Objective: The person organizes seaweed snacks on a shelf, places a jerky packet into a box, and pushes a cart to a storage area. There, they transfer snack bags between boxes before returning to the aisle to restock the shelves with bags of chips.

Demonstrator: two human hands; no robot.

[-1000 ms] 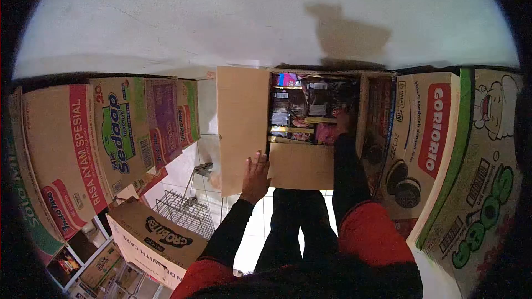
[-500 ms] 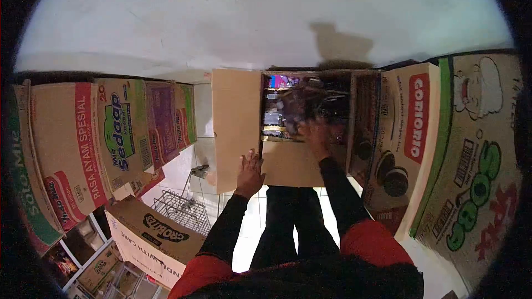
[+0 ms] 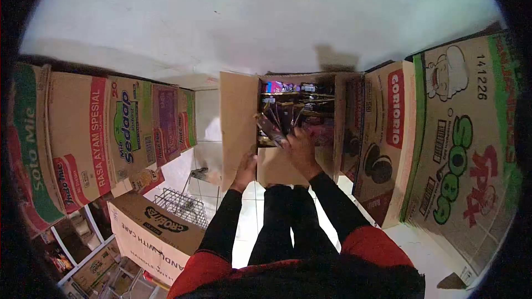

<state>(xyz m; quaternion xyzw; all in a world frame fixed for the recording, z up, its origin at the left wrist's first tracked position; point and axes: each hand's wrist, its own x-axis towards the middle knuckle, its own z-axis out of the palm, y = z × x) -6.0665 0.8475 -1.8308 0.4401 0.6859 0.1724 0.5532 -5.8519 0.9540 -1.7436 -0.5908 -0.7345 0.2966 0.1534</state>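
Note:
An opened cardboard box [image 3: 280,166] stands in front of me, filled with rows of dark, shiny snack packets [image 3: 318,105]. A purple and blue packet [image 3: 280,87] shows in its far left corner. My right hand [image 3: 302,152] is over the near part of the box, closed around several slim dark packets [image 3: 271,128] that fan out from its fingers. My left hand [image 3: 245,173] grips the near left corner of the box, by the open flap [image 3: 238,122]; some of its fingers are hidden there.
Instant noodle cartons [image 3: 127,122] line the left side. On the right stand a Goriorio carton [image 3: 382,144] and a large Soba carton [image 3: 454,133]. A Crobits carton [image 3: 160,224] and a wire basket [image 3: 180,205] sit lower left. A white wall [image 3: 266,16] rises behind.
My right hand has drawn back toward me from inside the box and now holds several dark packets. My left hand has shifted from lying flat on the box to its left corner.

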